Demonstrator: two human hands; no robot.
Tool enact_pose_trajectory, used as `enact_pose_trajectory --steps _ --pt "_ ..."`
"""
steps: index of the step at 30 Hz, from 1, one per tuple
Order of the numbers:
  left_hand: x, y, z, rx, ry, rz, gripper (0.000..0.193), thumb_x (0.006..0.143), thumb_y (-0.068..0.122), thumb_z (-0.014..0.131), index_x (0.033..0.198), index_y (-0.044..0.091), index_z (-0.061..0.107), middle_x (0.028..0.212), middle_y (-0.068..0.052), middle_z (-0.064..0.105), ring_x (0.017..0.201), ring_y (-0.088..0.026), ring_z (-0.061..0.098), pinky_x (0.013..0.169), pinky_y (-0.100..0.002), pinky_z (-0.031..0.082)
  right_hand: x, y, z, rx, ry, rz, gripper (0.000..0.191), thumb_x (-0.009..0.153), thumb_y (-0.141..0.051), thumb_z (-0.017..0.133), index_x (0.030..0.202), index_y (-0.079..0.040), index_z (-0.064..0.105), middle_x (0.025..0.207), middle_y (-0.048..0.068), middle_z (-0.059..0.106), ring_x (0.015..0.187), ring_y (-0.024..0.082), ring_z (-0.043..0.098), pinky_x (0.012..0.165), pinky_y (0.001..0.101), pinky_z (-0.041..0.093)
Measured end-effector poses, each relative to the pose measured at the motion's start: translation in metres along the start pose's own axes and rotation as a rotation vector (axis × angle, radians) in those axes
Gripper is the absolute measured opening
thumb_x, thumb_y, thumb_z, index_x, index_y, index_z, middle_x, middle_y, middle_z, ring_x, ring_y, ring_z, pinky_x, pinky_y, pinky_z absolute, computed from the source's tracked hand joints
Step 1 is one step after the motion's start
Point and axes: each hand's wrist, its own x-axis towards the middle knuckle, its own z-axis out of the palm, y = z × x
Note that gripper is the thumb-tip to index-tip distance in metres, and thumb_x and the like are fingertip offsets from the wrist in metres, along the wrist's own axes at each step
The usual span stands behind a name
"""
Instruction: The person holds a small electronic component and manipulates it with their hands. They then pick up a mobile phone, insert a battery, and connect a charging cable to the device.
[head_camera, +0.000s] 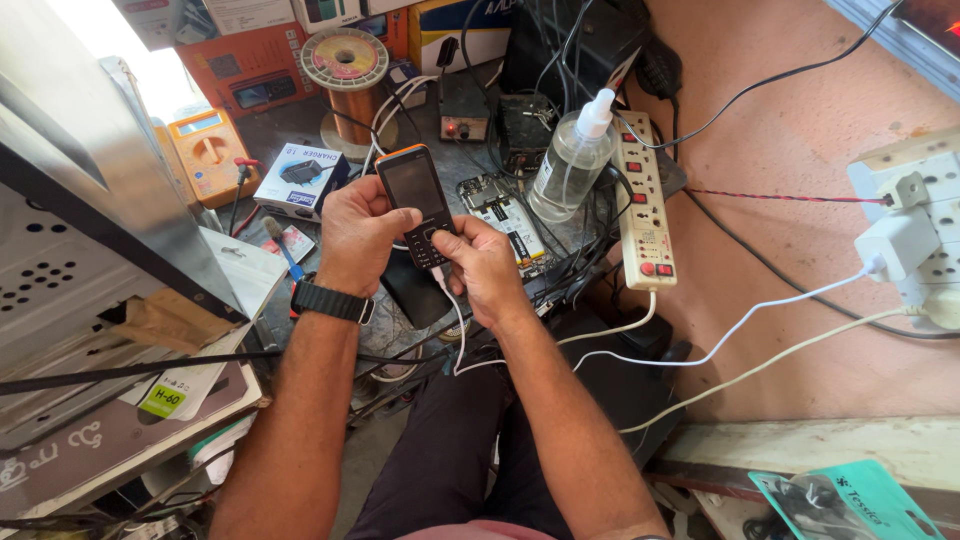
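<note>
Cluttered with cables, a repair bench (300, 120) fills the head camera's 1 view, set against a bare salmon-coloured wall (790, 140). At centre, a person holds a small keypad phone (414, 200) with an orange edge above the bench, its long axis running from the lower right near the body up and slightly left, dark screen farthest away. The left hand (358, 232), a black watch (330, 301) on its wrist, is wrapped around the phone's left side, fingers curled tight on the casing. The right hand (484, 268) sits at the phone's near end, fingertips pinched narrow at the bottom edge, where a white cable (700, 352) meets them; whether it is plugged in cannot be told. Both hands touch the phone, the right nearer its lower end. Beyond stand a clear spray bottle (572, 160), a cream power strip (645, 205) and a copper wire spool (347, 75).
</note>
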Motion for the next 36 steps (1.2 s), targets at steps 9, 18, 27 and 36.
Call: enact_pose_trajectory --steps 9,18,27,36 --pt "0.0031 -0.0039 -0.0015 0.009 0.008 -0.005 0.029 0.081 -0.012 0.067 0.109 -0.007 0.069 0.094 -0.011 0.077 0.077 -0.012 0.072 0.069 -0.025 0.059 0.0015 -0.0006 0.0009 0.001 0.009 0.012 0.014 0.096 -0.012 0.068 0.104 0.0 0.067 0.075 0.0 0.066 0.048 0.002 0.045 0.04 0.0196 0.036" --pt "0.0058 -0.0031 -0.0021 -0.013 0.001 -0.009 0.031 0.08 -0.013 0.066 0.11 -0.007 0.069 0.094 -0.011 0.077 0.077 -0.013 0.072 0.07 -0.026 0.059 0.0036 -0.0022 0.0039 -0.01 0.025 0.005 0.015 0.095 -0.011 0.069 0.104 0.001 0.068 0.074 0.0 0.064 0.047 0.003 0.045 0.04 0.02 0.036" --pt "0.0044 0.0002 -0.0011 -0.001 0.003 -0.011 0.031 0.079 -0.012 0.066 0.11 -0.008 0.069 0.094 -0.011 0.077 0.077 -0.013 0.072 0.071 -0.026 0.059 0.0023 -0.0024 0.0039 -0.007 0.018 0.0 0.015 0.095 -0.012 0.069 0.103 0.001 0.068 0.073 -0.001 0.065 0.048 0.002 0.046 0.04 0.0198 0.037" --pt "0.0049 0.0028 -0.0005 0.007 0.012 -0.016 0.03 0.079 -0.011 0.067 0.109 -0.008 0.069 0.093 -0.012 0.077 0.076 -0.013 0.072 0.07 -0.026 0.059 0.0013 -0.0067 0.0069 0.001 0.023 0.014 0.016 0.095 -0.012 0.069 0.104 0.001 0.068 0.074 -0.001 0.065 0.048 0.002 0.045 0.04 0.0193 0.036"
